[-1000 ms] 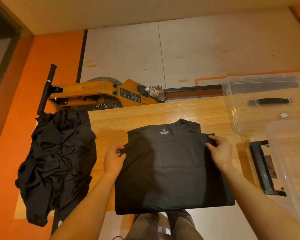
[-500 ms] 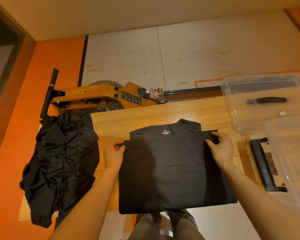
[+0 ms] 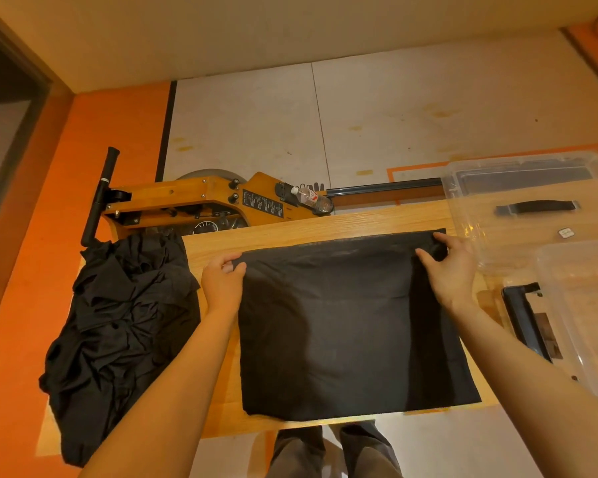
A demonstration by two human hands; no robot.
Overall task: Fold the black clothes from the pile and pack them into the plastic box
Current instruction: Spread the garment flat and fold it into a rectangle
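the folded black shirt [image 3: 353,326] lies flat on the wooden worktop [image 3: 214,246], left hand [image 3: 221,284] and right hand [image 3: 453,270] fingers pinching its far corners. black pile [image 3: 118,326] left (overhanging), clear plastic box [image 3: 580,305] right; orange floor [image 3: 21,305].

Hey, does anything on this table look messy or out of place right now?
The pile of black clothes is crumpled and hangs over the left edge of the table. The folded black shirt, held at its far corners by both hands, lies flat and fairly square.
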